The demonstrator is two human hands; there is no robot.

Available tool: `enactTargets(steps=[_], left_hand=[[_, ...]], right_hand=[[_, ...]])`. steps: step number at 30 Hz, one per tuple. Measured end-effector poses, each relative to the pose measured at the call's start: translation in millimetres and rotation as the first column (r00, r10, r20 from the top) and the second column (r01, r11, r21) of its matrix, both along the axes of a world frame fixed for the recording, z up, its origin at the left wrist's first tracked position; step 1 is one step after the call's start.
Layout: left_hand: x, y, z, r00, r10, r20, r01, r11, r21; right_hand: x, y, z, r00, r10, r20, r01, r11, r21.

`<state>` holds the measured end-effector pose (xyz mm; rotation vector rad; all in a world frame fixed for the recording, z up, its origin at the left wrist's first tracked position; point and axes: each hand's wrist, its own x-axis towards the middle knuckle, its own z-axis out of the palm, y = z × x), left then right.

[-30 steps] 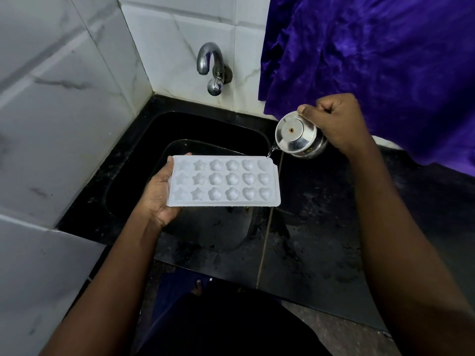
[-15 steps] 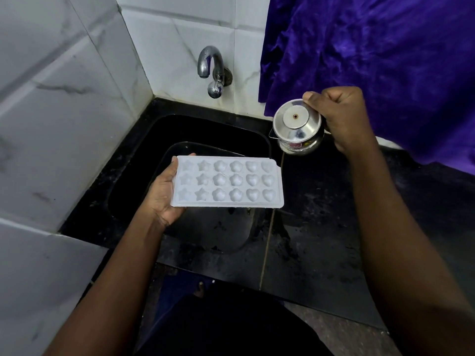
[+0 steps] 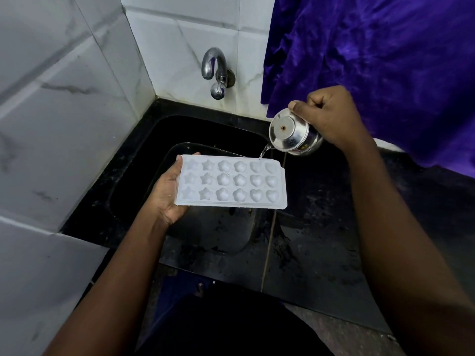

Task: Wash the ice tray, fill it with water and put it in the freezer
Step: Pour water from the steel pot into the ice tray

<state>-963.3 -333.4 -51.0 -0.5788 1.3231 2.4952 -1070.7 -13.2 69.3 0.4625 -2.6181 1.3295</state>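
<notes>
Two hands are over the black sink (image 3: 180, 129). The left hand (image 3: 167, 194) grips the white tray (image 3: 231, 182) by its left end, fingers wrapped round the edge, and the tray is about level above the basin. The right hand (image 3: 334, 116) has its fingers curled tight round a steel pot (image 3: 290, 134), which is tipped. A thin stream of water (image 3: 264, 151) falls onto the tray's far right corner.

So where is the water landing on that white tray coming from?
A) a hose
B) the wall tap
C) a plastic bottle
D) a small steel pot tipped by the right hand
D: a thin stream runs from the tilted steel pot, gripped by the right hand, onto the ice tray at its far corner; nothing runs from the tap.
</notes>
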Motion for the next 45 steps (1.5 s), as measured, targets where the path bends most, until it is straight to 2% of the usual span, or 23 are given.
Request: enactTargets(steps=[15, 18, 23, 27, 31, 37, 41, 45], left_hand=[[-4.0, 1.6, -4.3, 1.000, 0.007, 0.016, -0.007, 1.000, 0.004], [-5.5, 1.2, -5.5, 1.000, 0.005, 0.012, -0.005, 1.000, 0.009], [-6.8, 2.0, -7.8, 1.000, 0.002, 0.013, -0.002, 0.999, 0.042], [-6.4, 5.6, -7.9, 1.000, -0.001, 0.015, 0.000, 0.999, 0.050], [-5.2, 6.7, -10.0, 1.000, -0.009, 0.005, 0.009, 1.000, 0.023], [-3.2, 7.0, -10.5, 1.000, -0.012, 0.002, 0.012, 0.999, 0.036], [-2.6, 9.1, -9.0, 1.000, -0.008, 0.003, 0.007, 0.999, 0.044], [-3.4, 10.6, -9.4, 1.000, -0.007, 0.010, 0.007, 0.999, 0.044]], right_hand=[[-0.8, 1.2, 13.3, 0.998, -0.003, -0.059, 0.002, 1.000, -0.011], [-0.8, 0.6, 9.5, 1.000, -0.011, -0.003, 0.010, 0.995, -0.099], [0.1, -2.9, 3.6, 0.991, -0.037, 0.126, 0.080, 0.932, -0.354], [1.7, -9.3, 5.1, 0.987, -0.021, 0.162, 0.090, 0.898, -0.430], [2.2, -14.6, 7.5, 0.993, 0.003, 0.120, 0.044, 0.922, -0.384], [4.5, -21.4, 10.4, 0.998, 0.044, 0.038, -0.037, 0.984, -0.175], [4.3, -25.1, 8.3, 0.999, 0.044, 0.003, -0.044, 0.998, -0.052], [3.3, -27.3, 6.1, 0.999, 0.047, 0.008, -0.047, 0.999, -0.007]])
